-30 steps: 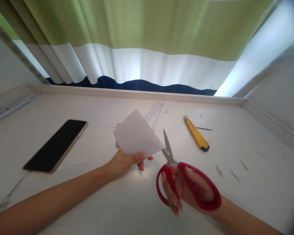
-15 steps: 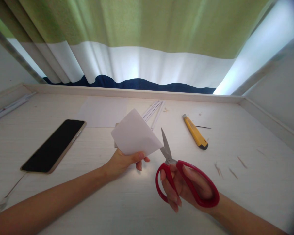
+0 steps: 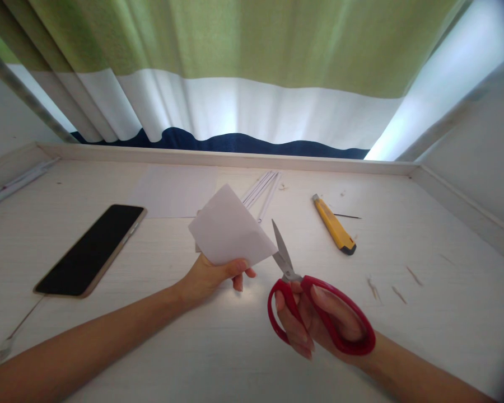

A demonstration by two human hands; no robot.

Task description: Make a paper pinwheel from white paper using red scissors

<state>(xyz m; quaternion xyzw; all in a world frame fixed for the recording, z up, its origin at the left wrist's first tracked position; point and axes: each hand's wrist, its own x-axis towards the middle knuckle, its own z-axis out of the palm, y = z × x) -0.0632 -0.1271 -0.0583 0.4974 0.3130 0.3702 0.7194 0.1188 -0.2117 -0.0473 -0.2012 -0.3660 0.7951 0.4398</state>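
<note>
My left hand [image 3: 212, 275] pinches the lower edge of a folded white piece of paper [image 3: 230, 229] and holds it up over the pale table [image 3: 193, 347]. My right hand [image 3: 315, 322] grips red-handled scissors [image 3: 319, 310], fingers through the loops. The steel blades [image 3: 280, 252] point up and away, and their base meets the paper's right corner.
A black phone [image 3: 91, 249] lies at the left, a cable running from it toward the near edge. A yellow utility knife [image 3: 334, 224] lies at the right, with small scraps near it. White paper strips [image 3: 262, 190] and a flat sheet [image 3: 172, 193] lie behind the hands. A curtain hangs beyond.
The scissors have moved slightly left, so the blades now sit against the paper's right corner. The view has drifted a little; both hands keep their grips.
</note>
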